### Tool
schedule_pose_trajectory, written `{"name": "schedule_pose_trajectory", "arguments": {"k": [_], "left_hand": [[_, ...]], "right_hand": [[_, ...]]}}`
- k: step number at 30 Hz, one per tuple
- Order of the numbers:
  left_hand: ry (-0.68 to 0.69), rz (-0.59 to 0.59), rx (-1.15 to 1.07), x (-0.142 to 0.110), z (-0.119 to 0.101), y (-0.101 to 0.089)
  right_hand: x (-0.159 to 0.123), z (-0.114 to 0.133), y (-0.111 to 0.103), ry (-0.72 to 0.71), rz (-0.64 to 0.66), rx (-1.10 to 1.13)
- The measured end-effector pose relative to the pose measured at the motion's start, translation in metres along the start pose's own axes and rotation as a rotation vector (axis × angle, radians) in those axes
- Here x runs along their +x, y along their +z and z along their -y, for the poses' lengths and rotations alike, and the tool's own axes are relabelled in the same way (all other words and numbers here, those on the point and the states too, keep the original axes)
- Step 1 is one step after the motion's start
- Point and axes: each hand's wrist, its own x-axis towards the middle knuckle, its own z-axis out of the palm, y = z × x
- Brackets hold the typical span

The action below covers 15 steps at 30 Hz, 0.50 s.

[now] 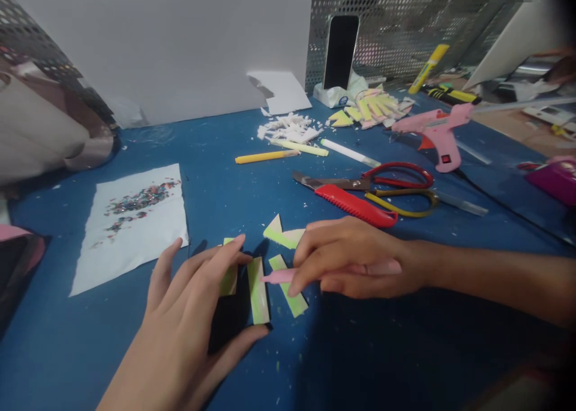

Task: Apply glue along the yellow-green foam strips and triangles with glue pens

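Note:
My left hand (189, 315) rests on the blue table (225, 195), its fingers and thumb pinched round a small dark block with green paper strips (257, 291) stuck on it. My right hand (351, 258) comes in from the right, its fingers closed on a pink stick (276, 276) whose tip points at the green strips. More green strips (288, 291) lie flat under the pink tip. A folded green and cream scrap (281, 234) sits just beyond.
A white sheet with glitter (130, 222) lies at left. Red scissors (400, 174), yellow scissors (405, 204) and a red cutter (355, 204) lie behind my right hand. A pink glue gun (438, 132), chalk sticks (265, 156), a scrap pile (373, 108) and an upright phone (341, 51) stand farther back.

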Motion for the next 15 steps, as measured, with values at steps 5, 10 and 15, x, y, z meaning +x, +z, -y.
{"name": "schedule_pose_trajectory", "arguments": {"k": [5, 10, 15], "left_hand": [[-0.015, 0.024, -0.007, 0.0006, -0.0012, -0.0005], [-0.009, 0.0, -0.014, 0.0017, -0.001, 0.0006], [0.014, -0.004, -0.013, 0.0027, 0.0007, 0.0009]], "right_hand": [[-0.0008, 0.0002, 0.0006, -0.05, 0.007, 0.021], [-0.0011, 0.0008, 0.0008, -0.061, -0.001, 0.035], [-0.0007, 0.0034, -0.0011, 0.076, -0.035, -0.079]]}}
